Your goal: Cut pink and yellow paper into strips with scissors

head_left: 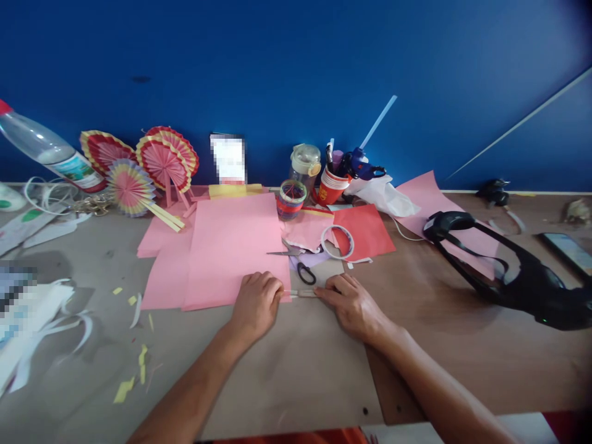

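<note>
My left hand is curled in a fist at the near right corner of a stack of pink paper sheets, pinching one end of a thin pale stick. Opposite it, my right hand pinches the stick's other end, fingers pressed together on the table. Just beyond the stick lie scissors with black handles, and a roll of white tape rests on a red paper sheet.
Folded paper fans stand at the back left beside a tilted plastic bottle. A red cup of pens, a jar and a small woven cup stand behind. A black headset and phone lie right. Paper scraps litter the left.
</note>
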The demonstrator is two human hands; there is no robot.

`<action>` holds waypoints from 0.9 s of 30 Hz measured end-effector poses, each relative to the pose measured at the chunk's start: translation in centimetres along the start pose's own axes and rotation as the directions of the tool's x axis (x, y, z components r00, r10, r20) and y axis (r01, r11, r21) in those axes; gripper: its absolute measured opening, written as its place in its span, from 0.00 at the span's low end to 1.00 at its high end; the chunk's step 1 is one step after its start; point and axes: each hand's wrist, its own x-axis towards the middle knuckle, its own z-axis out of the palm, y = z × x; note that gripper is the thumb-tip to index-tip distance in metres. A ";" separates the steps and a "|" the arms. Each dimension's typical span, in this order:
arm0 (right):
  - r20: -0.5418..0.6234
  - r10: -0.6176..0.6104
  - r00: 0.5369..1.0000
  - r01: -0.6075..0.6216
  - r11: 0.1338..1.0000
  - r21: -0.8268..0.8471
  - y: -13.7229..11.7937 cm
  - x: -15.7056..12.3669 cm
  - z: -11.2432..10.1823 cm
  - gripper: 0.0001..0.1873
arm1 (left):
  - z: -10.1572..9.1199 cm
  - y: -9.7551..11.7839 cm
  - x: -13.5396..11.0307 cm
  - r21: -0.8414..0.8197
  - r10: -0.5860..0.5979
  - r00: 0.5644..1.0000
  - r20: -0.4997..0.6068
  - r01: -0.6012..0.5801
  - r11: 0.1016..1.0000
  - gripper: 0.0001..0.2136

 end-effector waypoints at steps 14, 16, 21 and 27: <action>0.024 0.010 1.000 -0.009 0.998 -0.067 -0.7 -0.3 -0.1 0.23 | -0.1 0.2 0.2 -0.017 -0.024 1.000 0.000 0.024 1.000 0.05; 0.030 0.009 1.000 -0.007 0.998 -0.069 -0.9 -0.2 0.0 0.22 | -0.1 0.1 0.2 -0.024 -0.025 1.000 -0.004 0.025 0.999 0.06; 0.062 0.012 0.998 -0.010 0.999 -0.043 -1.2 -0.2 -0.1 0.22 | 0.0 0.1 0.3 -0.031 -0.031 1.000 -0.001 0.031 0.999 0.06; 0.029 0.018 0.999 -0.016 0.998 -0.068 -1.3 -0.3 -0.1 0.21 | -0.3 0.3 0.3 -0.031 -0.037 0.999 0.003 0.037 0.999 0.06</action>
